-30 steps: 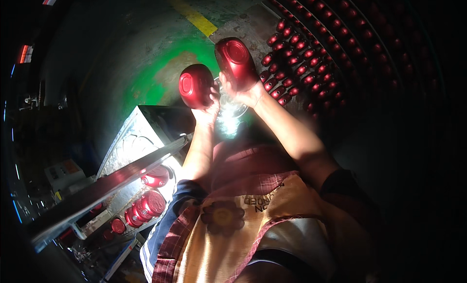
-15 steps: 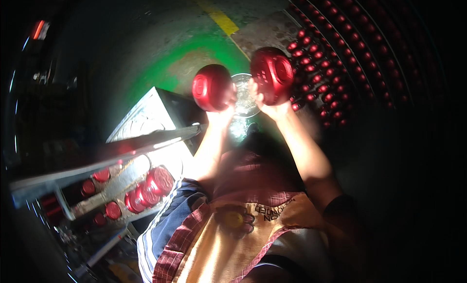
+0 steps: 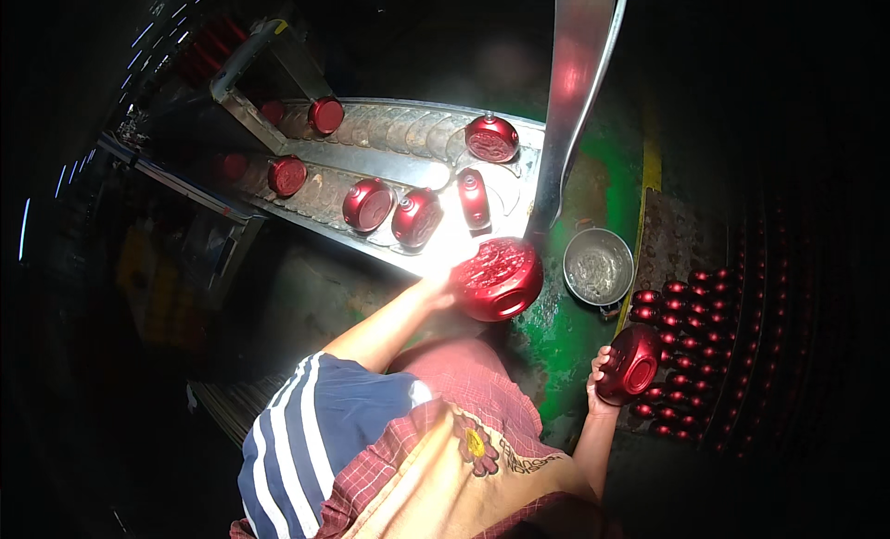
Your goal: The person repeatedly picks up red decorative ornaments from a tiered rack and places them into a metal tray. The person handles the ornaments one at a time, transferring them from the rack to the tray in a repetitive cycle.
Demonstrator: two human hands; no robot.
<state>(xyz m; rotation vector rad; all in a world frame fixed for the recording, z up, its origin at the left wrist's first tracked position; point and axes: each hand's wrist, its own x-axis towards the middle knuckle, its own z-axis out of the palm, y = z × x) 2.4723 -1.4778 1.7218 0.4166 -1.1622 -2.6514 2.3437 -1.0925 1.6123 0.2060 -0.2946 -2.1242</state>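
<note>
My left hand (image 3: 443, 289) is closed round a glossy red flask (image 3: 505, 278), rounded and flattened, with an embossed face turned up. It is held just off the near edge of a brightly lit conveyor (image 3: 422, 131). Out to the right, my right hand (image 3: 598, 383) grips another red flask (image 3: 632, 363), its fingers wrapped over the near side. That flask is close to the rows of similar red flasks (image 3: 681, 340). Several more red flasks lie on the conveyor, such as a narrow-looking one (image 3: 473, 201) and one near the far side (image 3: 491, 139).
A round metal bucket (image 3: 625, 249) stands on the green-marked floor between my hands, farther off. An upright metal post (image 3: 579, 85) rises at the conveyor's right end. A metal frame (image 3: 243, 113) spans the belt at left. A yellow floor line (image 3: 652, 159) runs past the bucket.
My view has swung left, bringing the conveyor in front. My hands, close together above the bucket before, are now apart: left by the conveyor, right by the rows. Both flasks stay held.
</note>
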